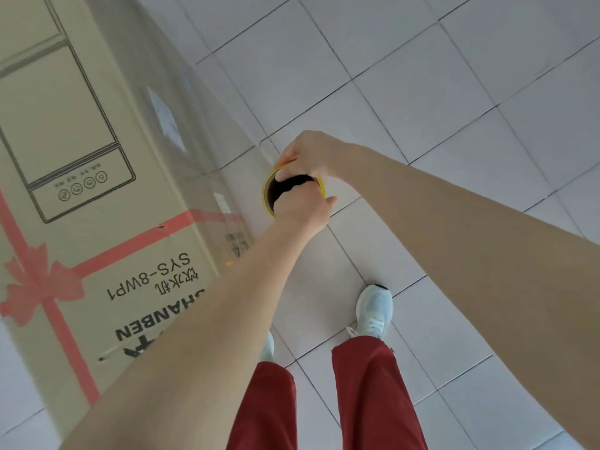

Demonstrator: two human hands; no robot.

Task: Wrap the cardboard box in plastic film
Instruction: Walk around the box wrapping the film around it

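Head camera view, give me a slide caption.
Left hand and right hand grip the film roll beside the standing cardboard box.

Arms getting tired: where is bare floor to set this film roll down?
Bare tiles lie beyond the right hand and film roll, toward the top right, and right of the white shoe. It is crowded between the cardboard box and the roll, where plastic film stretches.

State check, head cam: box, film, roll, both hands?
box: stands on the floor, film across its side.
film: clear, stretched from roll to box.
roll: beside the box, held in both hands.
left hand: grips the roll, fingers in its core.
right hand: grips the roll's rim.
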